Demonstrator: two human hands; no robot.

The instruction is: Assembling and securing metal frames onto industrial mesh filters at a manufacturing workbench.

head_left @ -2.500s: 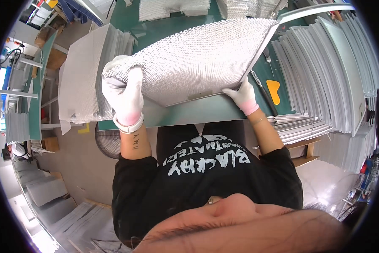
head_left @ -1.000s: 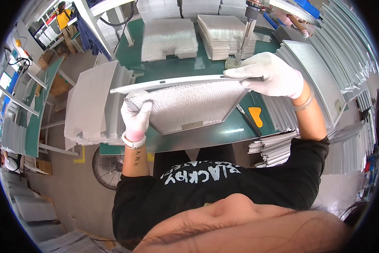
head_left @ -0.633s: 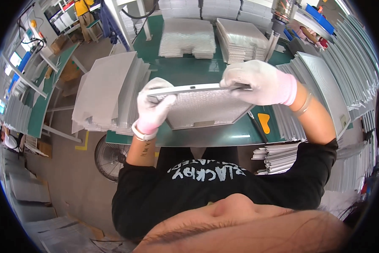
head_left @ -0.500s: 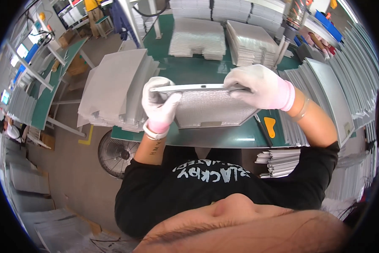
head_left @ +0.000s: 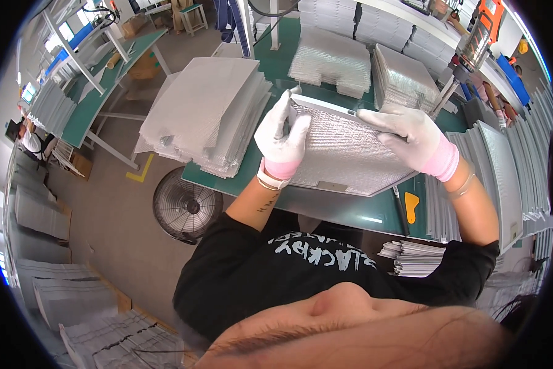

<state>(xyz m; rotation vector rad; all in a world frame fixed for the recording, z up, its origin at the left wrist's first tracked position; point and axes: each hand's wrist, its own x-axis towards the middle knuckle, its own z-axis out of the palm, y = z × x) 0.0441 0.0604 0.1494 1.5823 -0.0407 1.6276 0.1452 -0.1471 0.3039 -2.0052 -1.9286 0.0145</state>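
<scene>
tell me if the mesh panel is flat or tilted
The mesh panel is tilted: its far edge is raised above the green table, with both hands on it.

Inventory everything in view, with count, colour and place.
Framed mesh panel: 1, silver, between both hands
Worktable: 1, green, beneath panel
Sheet stack: 1, pale grey, table's left
Mesh stacks: 2, silver, table's far side
Scraper: 1, orange, right of panel
Thin tool: 1, black-handled, beside scraper
Panel stacks: several, grey, far right
Strip pile: 1, white, lower right
Other stacks: several, grey-white, back, lower left
Hanging tool: 1, orange, upper right
Fan: 1, dark grey, floor
Second table: 1, green, upper left
Co-workers: at least 2, far left, upper right
Left hand: 1, white glove, panel's left corner
Right hand: 1, white glove, panel's right side
</scene>
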